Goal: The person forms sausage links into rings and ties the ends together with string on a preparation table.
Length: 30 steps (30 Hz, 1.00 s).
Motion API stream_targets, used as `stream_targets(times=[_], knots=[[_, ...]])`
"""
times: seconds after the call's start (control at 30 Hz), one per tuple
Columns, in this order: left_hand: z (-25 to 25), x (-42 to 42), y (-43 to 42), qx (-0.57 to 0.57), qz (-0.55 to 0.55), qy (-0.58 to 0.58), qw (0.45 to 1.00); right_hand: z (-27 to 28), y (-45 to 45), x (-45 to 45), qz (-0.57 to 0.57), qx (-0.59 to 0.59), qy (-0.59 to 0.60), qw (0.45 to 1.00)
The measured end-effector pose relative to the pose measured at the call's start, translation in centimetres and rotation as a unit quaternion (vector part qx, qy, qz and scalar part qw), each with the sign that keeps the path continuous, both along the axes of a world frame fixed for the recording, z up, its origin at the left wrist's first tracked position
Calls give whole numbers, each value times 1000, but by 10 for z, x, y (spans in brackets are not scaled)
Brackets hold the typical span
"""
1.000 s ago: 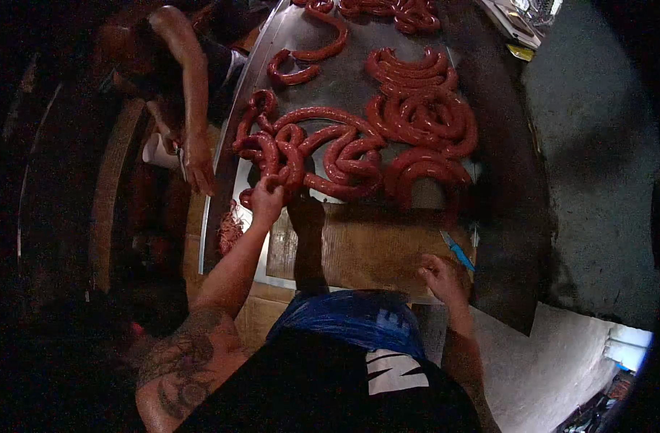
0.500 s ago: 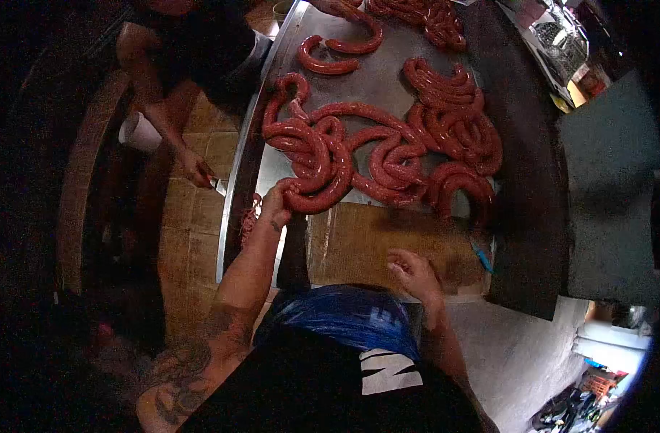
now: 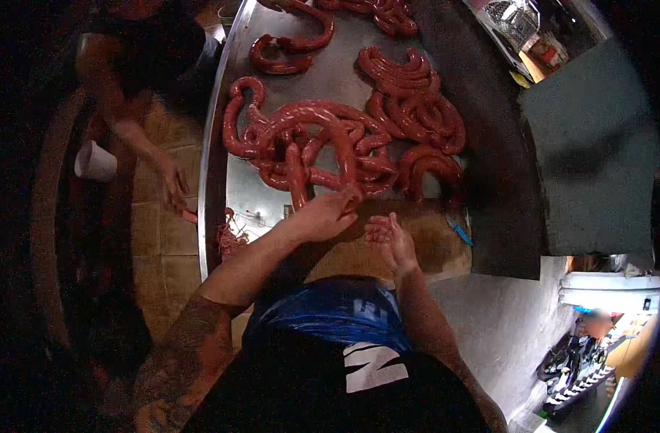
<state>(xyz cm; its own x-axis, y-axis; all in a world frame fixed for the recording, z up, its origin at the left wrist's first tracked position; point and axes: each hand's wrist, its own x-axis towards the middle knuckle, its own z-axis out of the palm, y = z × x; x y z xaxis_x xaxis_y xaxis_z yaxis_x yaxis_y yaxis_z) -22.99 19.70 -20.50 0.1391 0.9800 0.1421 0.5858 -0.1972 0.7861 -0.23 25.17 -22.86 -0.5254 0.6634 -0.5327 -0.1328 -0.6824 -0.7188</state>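
Observation:
My left hand [image 3: 339,209] is closed around a long rope of raw red sausage [image 3: 317,114], which arches up from the pile on the metal table [image 3: 341,72]. Two strands hang near the fingers, and the palm side is hidden. Just to its right, my right hand [image 3: 393,244] hovers over a wooden board [image 3: 344,254], fingers apart and nothing in them. More coiled sausage [image 3: 424,108] lies beyond, on the right of the table. A blue-handled tool [image 3: 460,231], perhaps a knife, rests near the board's right edge.
On the left a co-worker's hand [image 3: 174,189] is beside the table's metal rim [image 3: 209,166], near a small pinkish thing. Scraps of meat [image 3: 230,234] lie inside that rim. A white cup [image 3: 96,162] stands farther left. A grey-green panel [image 3: 590,151] is at the right.
My left hand has moved right, carrying a loop of sausage up and over the pile. My right hand has turned and come nearer to it. The view has shifted to the right.

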Motion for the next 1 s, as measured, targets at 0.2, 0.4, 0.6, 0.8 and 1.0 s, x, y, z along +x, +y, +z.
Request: stream_targets(times=[0.2, 0.4, 0.6, 0.8, 1.0], knots=[[-43, -67, -25, -164, 270, -424, 849, -35, -12, 47, -9, -9, -62, 998], [35, -126, 34, -47, 304, -629, 714, -38, -20, 48, 56, -12, -100, 993], [69, 18, 13, 17, -28, -43, 999, 8, -12, 13, 0, -98, -5, 995], [-60, 63, -51, -150, -29, -144, 978, -58, -4, -3, -184, -122, 42, 974], [-67, 36, -84, -125, -150, 63, 979, -67, 16, 36, -167, -132, 0, 977]])
